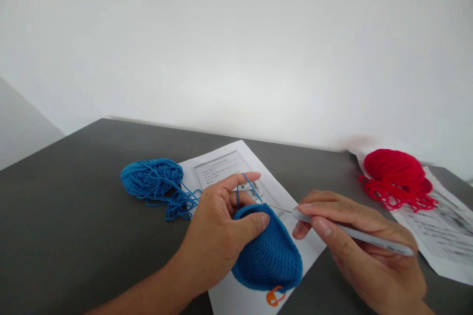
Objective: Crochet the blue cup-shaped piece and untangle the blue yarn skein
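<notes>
My left hand [221, 226] pinches the upper edge of a blue crocheted piece [273, 251], thumb on its near face. Blue working yarn [251, 184] runs over the raised left index finger down to the piece's top edge. In my right hand [369, 241] is a crochet hook [373, 238] with a grey handle, held like a pen. Its thin metal shaft points left and reaches the top edge of the piece, by the yarn; the very tip is too small to make out. An orange stitch marker [274, 297] hangs from the bottom edge of the piece.
A blue yarn skein [151, 177] with loose tangled strands lies at left on the dark grey table [81, 226]. Beneath my hands is a printed sheet [236, 157]. A red yarn ball [397, 172] rests on more printed paper [436, 246] at right. Behind stands a white wall [236, 49].
</notes>
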Action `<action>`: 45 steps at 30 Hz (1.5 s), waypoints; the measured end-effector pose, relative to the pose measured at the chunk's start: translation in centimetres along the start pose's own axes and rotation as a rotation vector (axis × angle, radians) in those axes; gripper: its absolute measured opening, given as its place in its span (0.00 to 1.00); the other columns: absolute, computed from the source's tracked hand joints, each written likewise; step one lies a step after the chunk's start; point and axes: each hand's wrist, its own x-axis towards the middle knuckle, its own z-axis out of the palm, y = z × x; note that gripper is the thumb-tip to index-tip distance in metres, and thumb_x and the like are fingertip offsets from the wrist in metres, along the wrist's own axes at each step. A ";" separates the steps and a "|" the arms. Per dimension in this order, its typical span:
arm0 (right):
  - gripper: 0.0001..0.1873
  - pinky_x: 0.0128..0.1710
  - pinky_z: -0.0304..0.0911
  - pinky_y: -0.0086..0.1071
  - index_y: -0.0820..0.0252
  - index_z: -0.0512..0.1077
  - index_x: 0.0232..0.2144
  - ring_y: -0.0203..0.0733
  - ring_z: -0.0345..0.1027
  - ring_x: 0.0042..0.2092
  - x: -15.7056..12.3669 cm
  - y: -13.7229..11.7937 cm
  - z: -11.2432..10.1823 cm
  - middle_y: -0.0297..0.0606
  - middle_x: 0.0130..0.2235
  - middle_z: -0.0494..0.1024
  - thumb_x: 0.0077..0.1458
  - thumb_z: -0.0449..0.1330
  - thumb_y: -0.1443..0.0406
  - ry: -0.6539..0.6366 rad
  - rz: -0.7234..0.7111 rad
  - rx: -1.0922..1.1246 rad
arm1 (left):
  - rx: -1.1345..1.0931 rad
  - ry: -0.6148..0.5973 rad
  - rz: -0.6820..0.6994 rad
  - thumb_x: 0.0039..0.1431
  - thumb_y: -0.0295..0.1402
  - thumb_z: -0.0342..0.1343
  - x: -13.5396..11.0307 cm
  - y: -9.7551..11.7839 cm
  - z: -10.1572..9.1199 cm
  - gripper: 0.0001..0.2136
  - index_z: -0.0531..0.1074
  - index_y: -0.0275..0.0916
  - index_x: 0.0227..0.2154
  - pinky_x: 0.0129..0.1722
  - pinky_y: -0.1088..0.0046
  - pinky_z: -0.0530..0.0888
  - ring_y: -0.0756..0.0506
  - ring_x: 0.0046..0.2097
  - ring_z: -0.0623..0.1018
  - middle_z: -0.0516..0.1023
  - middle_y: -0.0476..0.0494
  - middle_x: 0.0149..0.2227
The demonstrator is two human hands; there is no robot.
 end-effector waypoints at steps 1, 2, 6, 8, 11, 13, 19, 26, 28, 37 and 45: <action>0.13 0.31 0.75 0.29 0.46 0.84 0.44 0.40 0.80 0.31 0.0 -0.1 0.0 0.35 0.32 0.86 0.62 0.65 0.70 -0.007 -0.011 0.003 | -0.001 0.002 0.001 0.44 0.29 0.70 0.0 0.0 0.0 0.34 0.70 0.33 0.58 0.26 0.76 0.64 0.52 0.26 0.69 0.75 0.52 0.27; 0.14 0.32 0.76 0.29 0.46 0.84 0.44 0.39 0.80 0.32 0.1 -0.1 0.0 0.34 0.31 0.85 0.61 0.66 0.70 -0.015 -0.022 0.001 | -0.002 0.004 0.001 0.44 0.29 0.70 0.0 0.0 0.0 0.34 0.70 0.33 0.58 0.26 0.76 0.64 0.52 0.27 0.70 0.75 0.53 0.27; 0.15 0.34 0.76 0.28 0.45 0.84 0.44 0.38 0.80 0.32 0.3 -0.4 0.1 0.31 0.29 0.85 0.61 0.66 0.71 -0.037 -0.035 -0.025 | 0.020 0.012 0.001 0.45 0.30 0.70 0.2 -0.2 -0.1 0.34 0.70 0.33 0.57 0.25 0.77 0.63 0.52 0.26 0.69 0.75 0.53 0.27; 0.14 0.32 0.75 0.26 0.46 0.84 0.43 0.37 0.80 0.32 0.3 -0.4 0.1 0.32 0.30 0.85 0.61 0.66 0.71 -0.031 -0.032 -0.045 | 0.026 0.012 0.004 0.45 0.29 0.70 0.2 -0.2 -0.1 0.33 0.70 0.34 0.57 0.25 0.77 0.63 0.52 0.26 0.69 0.75 0.53 0.27; 0.13 0.31 0.75 0.25 0.47 0.84 0.42 0.37 0.80 0.32 0.2 -0.5 0.2 0.32 0.30 0.85 0.61 0.65 0.71 -0.019 -0.035 -0.081 | 0.035 0.025 0.011 0.45 0.30 0.70 0.1 -0.1 0.0 0.33 0.70 0.34 0.57 0.25 0.77 0.64 0.52 0.27 0.70 0.76 0.52 0.28; 0.12 0.31 0.75 0.25 0.48 0.84 0.41 0.37 0.80 0.32 0.1 -0.5 0.2 0.32 0.30 0.85 0.60 0.66 0.71 -0.007 -0.044 -0.102 | 0.048 0.040 0.021 0.45 0.30 0.70 0.0 0.0 0.0 0.32 0.71 0.33 0.56 0.25 0.77 0.65 0.52 0.27 0.70 0.75 0.52 0.28; 0.10 0.30 0.76 0.25 0.52 0.83 0.41 0.37 0.81 0.30 -0.2 -0.2 0.4 0.34 0.33 0.87 0.60 0.66 0.71 0.032 -0.081 -0.144 | 0.054 0.058 0.052 0.46 0.30 0.69 -0.2 0.1 0.2 0.31 0.71 0.32 0.56 0.24 0.78 0.65 0.52 0.26 0.69 0.75 0.53 0.27; 0.10 0.28 0.76 0.22 0.53 0.82 0.41 0.34 0.81 0.29 -0.1 -0.5 0.6 0.33 0.34 0.87 0.61 0.65 0.72 0.037 -0.101 -0.147 | 0.012 0.064 0.053 0.46 0.29 0.69 -0.3 -0.1 0.2 0.31 0.71 0.33 0.56 0.25 0.79 0.66 0.53 0.26 0.70 0.76 0.53 0.27; 0.10 0.28 0.75 0.22 0.54 0.82 0.41 0.34 0.81 0.30 -0.1 -0.5 0.6 0.33 0.34 0.87 0.61 0.65 0.72 0.035 -0.108 -0.152 | -0.002 0.064 0.048 0.46 0.29 0.69 -0.3 -0.1 0.2 0.31 0.71 0.33 0.56 0.25 0.79 0.66 0.53 0.26 0.70 0.76 0.53 0.27; 0.10 0.30 0.75 0.21 0.54 0.81 0.41 0.33 0.81 0.31 -0.3 -0.3 0.6 0.33 0.34 0.87 0.61 0.64 0.72 0.043 -0.139 -0.186 | -0.034 0.072 0.033 0.44 0.29 0.69 -0.1 -0.2 0.2 0.33 0.71 0.32 0.56 0.25 0.78 0.67 0.53 0.26 0.71 0.77 0.53 0.27; 0.09 0.29 0.75 0.19 0.55 0.82 0.38 0.31 0.80 0.30 -0.1 -0.8 1.0 0.33 0.34 0.85 0.59 0.65 0.73 0.088 -0.139 -0.226 | 0.044 0.094 0.082 0.47 0.29 0.68 -0.3 -0.1 0.3 0.30 0.72 0.32 0.56 0.25 0.78 0.67 0.52 0.26 0.71 0.78 0.52 0.27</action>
